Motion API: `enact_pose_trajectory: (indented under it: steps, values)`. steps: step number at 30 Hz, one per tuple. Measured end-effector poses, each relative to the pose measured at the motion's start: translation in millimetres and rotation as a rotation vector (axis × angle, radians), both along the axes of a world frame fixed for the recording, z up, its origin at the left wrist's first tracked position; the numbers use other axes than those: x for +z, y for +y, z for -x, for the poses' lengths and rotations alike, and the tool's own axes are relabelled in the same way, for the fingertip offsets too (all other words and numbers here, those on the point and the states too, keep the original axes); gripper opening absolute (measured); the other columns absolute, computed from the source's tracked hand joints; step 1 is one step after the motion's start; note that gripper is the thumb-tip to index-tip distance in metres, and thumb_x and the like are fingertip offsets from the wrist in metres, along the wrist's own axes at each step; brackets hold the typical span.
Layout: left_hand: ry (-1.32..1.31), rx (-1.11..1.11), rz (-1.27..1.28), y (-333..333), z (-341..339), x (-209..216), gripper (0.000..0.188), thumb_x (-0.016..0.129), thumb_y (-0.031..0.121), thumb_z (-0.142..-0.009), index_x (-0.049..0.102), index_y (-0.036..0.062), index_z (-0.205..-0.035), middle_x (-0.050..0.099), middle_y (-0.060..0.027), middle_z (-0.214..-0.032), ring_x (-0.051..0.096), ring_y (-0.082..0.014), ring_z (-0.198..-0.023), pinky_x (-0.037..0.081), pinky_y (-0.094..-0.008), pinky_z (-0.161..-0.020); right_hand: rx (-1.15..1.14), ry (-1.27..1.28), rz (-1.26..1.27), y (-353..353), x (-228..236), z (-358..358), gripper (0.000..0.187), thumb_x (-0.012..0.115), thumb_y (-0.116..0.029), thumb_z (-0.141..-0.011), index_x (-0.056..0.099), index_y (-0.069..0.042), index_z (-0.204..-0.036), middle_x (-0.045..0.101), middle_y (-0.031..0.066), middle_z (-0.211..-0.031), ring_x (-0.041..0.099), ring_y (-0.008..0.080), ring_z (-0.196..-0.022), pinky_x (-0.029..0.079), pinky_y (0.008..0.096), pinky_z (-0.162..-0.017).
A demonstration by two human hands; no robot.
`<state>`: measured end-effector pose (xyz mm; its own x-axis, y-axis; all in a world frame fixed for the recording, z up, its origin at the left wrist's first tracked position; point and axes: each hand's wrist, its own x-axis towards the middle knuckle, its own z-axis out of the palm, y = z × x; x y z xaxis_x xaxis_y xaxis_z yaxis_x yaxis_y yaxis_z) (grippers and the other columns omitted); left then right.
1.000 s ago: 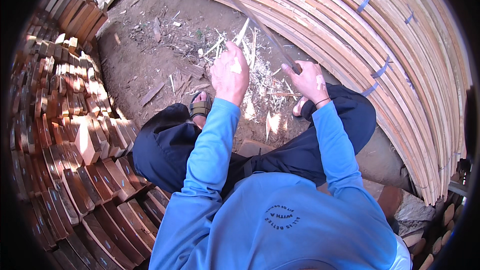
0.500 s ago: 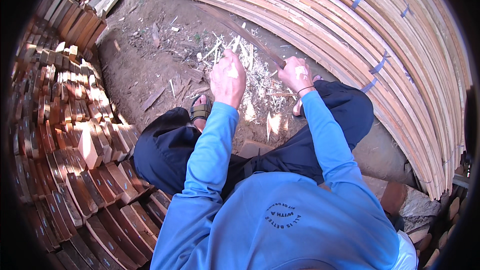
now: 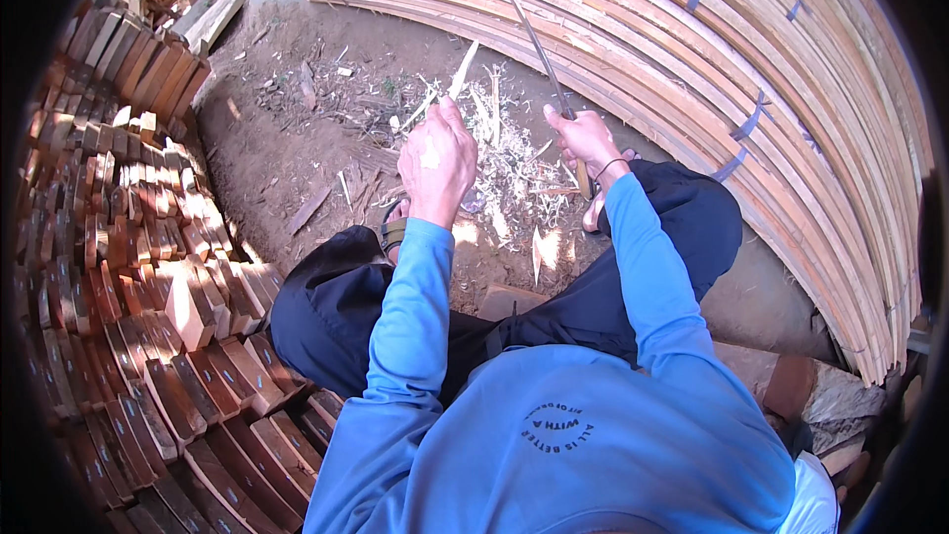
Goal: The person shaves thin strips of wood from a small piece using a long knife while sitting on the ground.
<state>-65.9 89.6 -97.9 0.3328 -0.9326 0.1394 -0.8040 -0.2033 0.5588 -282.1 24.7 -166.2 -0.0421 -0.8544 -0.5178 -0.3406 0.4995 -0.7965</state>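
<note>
A long, narrow-bladed machete (image 3: 539, 47) is in my right hand (image 3: 591, 141), with my fingers wrapped round its handle. Its blade slants away from me and to the left, passing in front of the stacked strips. My left hand (image 3: 438, 163) is closed on a pale, pointed wood stick (image 3: 463, 69), whose tip sticks out beyond the thumb. The blade and the stick are apart. Below and between both hands, pale wood shavings (image 3: 509, 178) are scattered over the dirt.
Long wooden strips (image 3: 633, 49), tied with blue bands, lie in a curved stack at the far right. Short wooden blocks (image 3: 178, 376) are piled high along my left side. A flat brick-like piece (image 3: 509, 302) lies between my legs, near a pointed wood chip (image 3: 537, 255).
The machete blade has swung from pointing far left, behind the stick, to a steeper slant away from me, as my right wrist turned. My left hand has shifted slightly left.
</note>
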Motion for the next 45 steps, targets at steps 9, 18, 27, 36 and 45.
enact_pose_trajectory:
  steps: [9, 18, 27, 36, 45]
  values:
    - [0.359, -0.04, 0.093, -18.1, -22.2, -26.5, 0.032, 0.053, 0.029, -0.106, 0.052, -0.003, -0.107, 0.067, -0.0212, -0.078, 0.07, -0.0392, -0.072, 0.052, -0.0493, -0.066, 0.173, 0.255, 0.317, 27.2, 34.2, 13.7, 0.058, 0.069, -0.055, -0.092, 0.068, 0.0, -0.075, 0.065, 0.0119, -0.063, 0.064, 0.0232, -0.057, 0.049, 0.0415, -0.06]
    - [1.13, -0.044, -0.019, -15.5, -14.0, -7.4, 0.024, 0.049, 0.031, -0.11, 0.044, 0.0101, -0.1, 0.05, 0.0014, -0.073, 0.044, -0.0047, -0.049, 0.032, -0.0214, -0.04, 0.464, 0.385, 0.486, 47.1, 56.2, -1.5, 0.054, 0.071, -0.05, -0.092, 0.07, 0.003, -0.084, 0.065, 0.0229, -0.069, 0.066, 0.0404, -0.07, 0.048, 0.0488, -0.069]
    - [1.14, 0.002, -0.097, -11.4, -11.6, -3.5, 0.026, 0.044, 0.034, -0.111, 0.048, 0.0117, -0.098, 0.049, 0.0022, -0.071, 0.039, -0.0036, -0.05, 0.031, -0.0209, -0.041, 0.424, 0.505, 0.464, 41.5, 40.2, -9.7, 0.042, 0.07, -0.048, -0.09, 0.078, -0.006, -0.095, 0.069, 0.0237, -0.076, 0.069, 0.0444, -0.078, 0.054, 0.0498, -0.074]
    - [0.904, -0.078, -0.118, -15.5, -9.0, -25.0, 0.028, 0.046, 0.032, -0.11, 0.052, 0.0056, -0.113, 0.054, -0.002, -0.073, 0.046, -0.0066, -0.054, 0.038, -0.0233, -0.044, 0.394, 0.561, 0.392, 12.2, 10.3, -20.1, 0.032, 0.069, -0.041, -0.088, 0.08, -0.011, -0.096, 0.072, 0.0226, -0.084, 0.07, 0.0432, -0.086, 0.055, 0.0501, -0.081]
    - [0.855, -0.193, -0.335, 0.8, 20.8, -29.9, 0.026, 0.048, 0.03, -0.109, 0.053, 0.0052, -0.109, 0.053, 0.0009, -0.071, 0.045, -0.0065, -0.053, 0.037, -0.0247, -0.044, 0.139, 0.541, 0.172, -27.8, -22.3, -6.8, 0.055, 0.068, -0.057, -0.088, 0.078, -0.003, -0.094, 0.075, 0.0239, -0.093, 0.073, 0.0387, -0.093, 0.056, 0.0473, -0.086]
